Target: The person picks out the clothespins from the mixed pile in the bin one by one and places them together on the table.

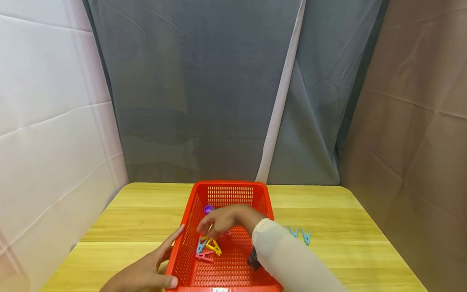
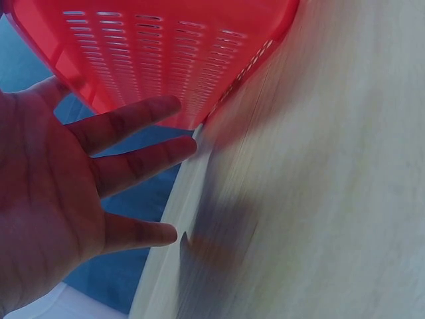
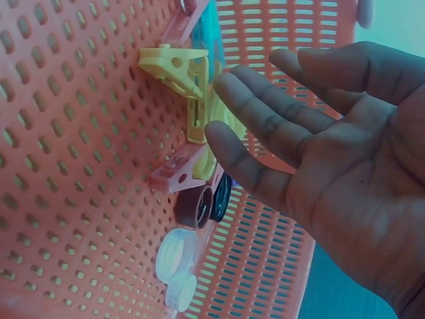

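A: What is the right hand [image 1: 223,221] holding?

B: Nothing; its fingers hang loose beside yellow clothespins [image 3: 171,63] inside a red basket [image 1: 230,183]. The left hand [image 1: 147,267], fingers spread, touches the basket's left side.

A: How would those clothespins handle?

B: Light and stiff, judging by the plastic look, perhaps a little slippery, and hardly fragile. They could tangle with neighbors; one leg seems the best hold, since squeezing both may open the clip.

A: And farther out?

B: A blue clothespin [image 1: 200,245] and a pink clothespin [image 1: 205,256] lie close by; a purple cap [image 1: 208,209] sits farther back. Light-blue clips [image 1: 306,237] lie on the table [image 1: 153,211], right of the basket.
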`<move>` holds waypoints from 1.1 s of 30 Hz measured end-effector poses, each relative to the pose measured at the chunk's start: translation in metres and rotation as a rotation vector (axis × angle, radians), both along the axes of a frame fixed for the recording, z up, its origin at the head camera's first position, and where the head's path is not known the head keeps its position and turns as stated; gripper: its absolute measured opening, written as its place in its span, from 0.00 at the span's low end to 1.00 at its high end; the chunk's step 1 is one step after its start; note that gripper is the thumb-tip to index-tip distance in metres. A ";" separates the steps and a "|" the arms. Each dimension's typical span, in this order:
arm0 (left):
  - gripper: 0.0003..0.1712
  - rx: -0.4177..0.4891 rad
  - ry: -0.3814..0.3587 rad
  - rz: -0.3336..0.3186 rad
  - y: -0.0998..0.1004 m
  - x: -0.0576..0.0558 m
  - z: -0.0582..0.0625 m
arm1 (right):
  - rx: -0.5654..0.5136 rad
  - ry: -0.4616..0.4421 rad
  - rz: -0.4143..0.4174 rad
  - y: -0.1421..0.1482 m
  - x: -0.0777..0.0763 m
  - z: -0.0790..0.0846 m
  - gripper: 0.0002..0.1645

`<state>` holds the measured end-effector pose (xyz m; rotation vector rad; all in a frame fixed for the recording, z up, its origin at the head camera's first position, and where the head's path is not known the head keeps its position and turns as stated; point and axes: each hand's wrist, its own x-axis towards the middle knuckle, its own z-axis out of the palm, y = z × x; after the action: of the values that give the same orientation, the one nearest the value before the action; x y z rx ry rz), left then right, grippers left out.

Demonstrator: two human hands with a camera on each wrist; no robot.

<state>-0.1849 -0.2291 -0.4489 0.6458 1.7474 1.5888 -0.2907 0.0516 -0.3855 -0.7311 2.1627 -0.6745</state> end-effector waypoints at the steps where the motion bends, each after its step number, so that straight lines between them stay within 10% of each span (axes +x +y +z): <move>1: 0.64 -0.002 0.001 0.000 0.000 0.000 0.000 | -0.003 -0.012 -0.003 0.000 0.000 -0.001 0.29; 33: 0.61 0.012 -0.099 0.032 0.003 0.003 0.003 | 0.055 -0.001 0.049 -0.006 0.003 -0.007 0.27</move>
<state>-0.1817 -0.2263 -0.4462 0.5388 1.6845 1.6267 -0.2880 0.0453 -0.3924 -0.7519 2.1471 -0.5875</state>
